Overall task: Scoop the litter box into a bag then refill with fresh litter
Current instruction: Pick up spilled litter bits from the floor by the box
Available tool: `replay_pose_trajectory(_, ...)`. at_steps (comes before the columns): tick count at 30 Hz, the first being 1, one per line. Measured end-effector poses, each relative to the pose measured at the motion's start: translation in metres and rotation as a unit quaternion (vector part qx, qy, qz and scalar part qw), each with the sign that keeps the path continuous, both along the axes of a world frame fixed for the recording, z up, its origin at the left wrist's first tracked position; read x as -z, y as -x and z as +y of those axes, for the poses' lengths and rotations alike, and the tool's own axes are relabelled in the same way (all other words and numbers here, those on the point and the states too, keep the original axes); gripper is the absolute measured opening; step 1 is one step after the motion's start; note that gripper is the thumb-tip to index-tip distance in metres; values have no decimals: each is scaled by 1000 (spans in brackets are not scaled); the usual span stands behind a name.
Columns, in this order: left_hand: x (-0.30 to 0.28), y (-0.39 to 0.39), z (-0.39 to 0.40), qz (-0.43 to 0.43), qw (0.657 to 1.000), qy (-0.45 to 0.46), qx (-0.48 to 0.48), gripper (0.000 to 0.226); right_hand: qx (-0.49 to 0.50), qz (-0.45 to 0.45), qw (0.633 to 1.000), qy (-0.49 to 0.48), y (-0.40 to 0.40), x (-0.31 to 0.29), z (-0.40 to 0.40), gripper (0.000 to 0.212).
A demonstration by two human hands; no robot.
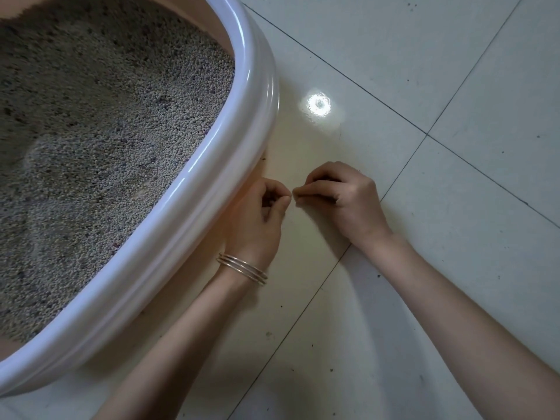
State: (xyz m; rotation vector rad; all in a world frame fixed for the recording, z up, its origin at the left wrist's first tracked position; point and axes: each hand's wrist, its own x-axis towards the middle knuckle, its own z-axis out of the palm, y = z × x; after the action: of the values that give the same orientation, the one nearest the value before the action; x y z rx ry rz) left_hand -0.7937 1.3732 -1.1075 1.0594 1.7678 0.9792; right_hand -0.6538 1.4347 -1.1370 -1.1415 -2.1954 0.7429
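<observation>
— Litter box [194, 189] sits where, exactly?

— It fills the upper left of the view, on the tiled floor [424, 86]. Its rim is glossy white, its inner wall pinkish, and grey litter [100, 140] lies heaped unevenly inside, with a paler patch near the middle.

— And the hands?

— Both are low over the floor, just beside the box's right flank. The left hand [266, 213] has its fingers curled in, thumb and forefinger brought together at the tip. Three thin gold bangles [242, 268] circle that wrist.

— Does it hold anything?

— Something dark shows inside the curl, too small to name, so that cannot be told.

— The right hand?

— The right hand [342, 198] lies knuckles up, fingers bent under, thumb and forefinger pinched toward the left hand's tips. The two pinches nearly meet. Whether anything sits between them cannot be told.

— Anything else on the floor?

— Dark specks scattered over the tiles, and a round bright reflection [318, 103] of a lamp just beyond the hands.
</observation>
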Motion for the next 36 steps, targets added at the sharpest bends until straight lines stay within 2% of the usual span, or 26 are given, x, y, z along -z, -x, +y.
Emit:
replay_pose_trajectory(3,0,0,0,0,1000,-2,2,23,-18,-20,999,-36,-2,0,0,8)
replay_pose_trajectory(9,0,0,1,-14,1000,-8,3,27,-2,-107,979,-175,2,2,-7,8)
replay_pose_trajectory(13,0,0,1,-5,1000,-5,3,31,6,-147,967,-206,5,2,-10,11)
replay_pose_trajectory(18,0,0,-1,-16,1000,11,-8,29,29,-141,983,-114,-19,-4,-19,16)
replay_pose_trajectory(21,-1,-2,-1,-35,999,8,-4,25,95,-88,992,-2,-35,-12,-25,15)
replay_pose_trajectory(24,-4,-6,1,-53,999,8,-1,15,105,-67,991,48,-36,-19,-34,15)
replay_pose_trajectory(27,-9,-8,2,-62,998,10,21,25,132,-5,986,103,-25,-32,-35,7)
replay_pose_trajectory(36,-54,-21,3,-3,997,-12,72,30,161,37,977,132,-21,-84,-25,9)
